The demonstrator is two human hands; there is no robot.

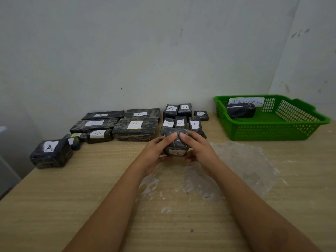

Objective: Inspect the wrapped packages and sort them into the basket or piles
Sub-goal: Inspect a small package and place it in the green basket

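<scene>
Both hands, left (pixel 157 150) and right (pixel 197 148), gripping small black plastic-wrapped package labelled A (pixel 175 145), above pale wooden bench (pixel 91 188), green plastic basket (pixel 272 131) far right

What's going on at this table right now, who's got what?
A person is holding one small black plastic-wrapped package with a white "A" label in both hands, left hand and right hand, fingers curled round it just above the light wooden table. More black wrapped packages labelled A or B lie in groups along the wall. The green plastic basket marked "ABNORMAL" at the right already has one dark wrapped package in it.
</scene>
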